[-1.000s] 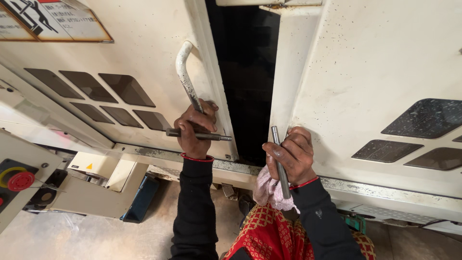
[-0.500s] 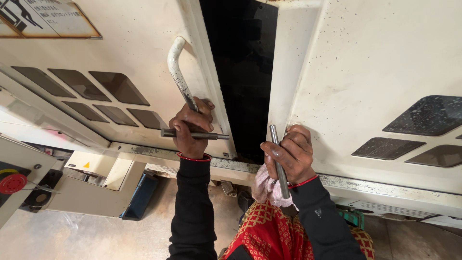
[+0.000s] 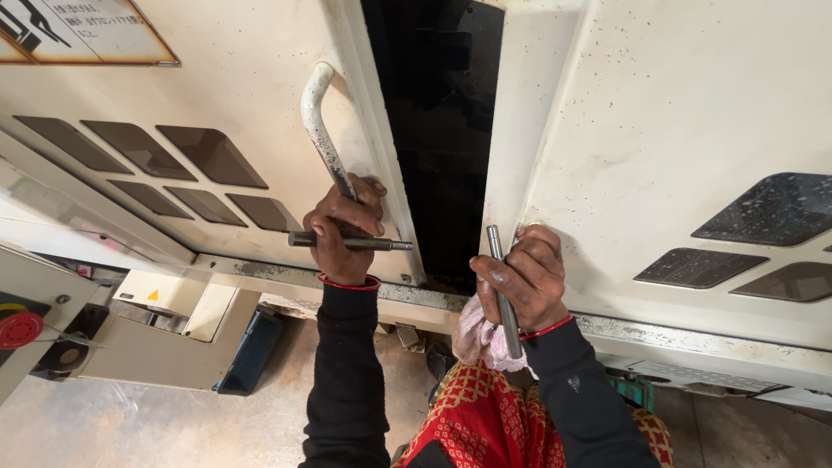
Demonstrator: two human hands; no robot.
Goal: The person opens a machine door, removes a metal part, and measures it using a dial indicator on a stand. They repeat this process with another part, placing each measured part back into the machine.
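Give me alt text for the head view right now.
The left hand grips the white door handle of a cream machine cabinet along with a metal rod; the right hand holds a second rod and a pink cloth by the dark gap between the doors.

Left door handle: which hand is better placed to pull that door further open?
Left, probably. The left hand already grips the door handle along with a metal rod; the right hand is at the other door's edge.

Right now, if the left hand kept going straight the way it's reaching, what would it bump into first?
The left hand already grips the white door handle with a metal rod. Pushed straight on, it would probably meet the cream door panel just behind the handle; the depth is hard to judge.
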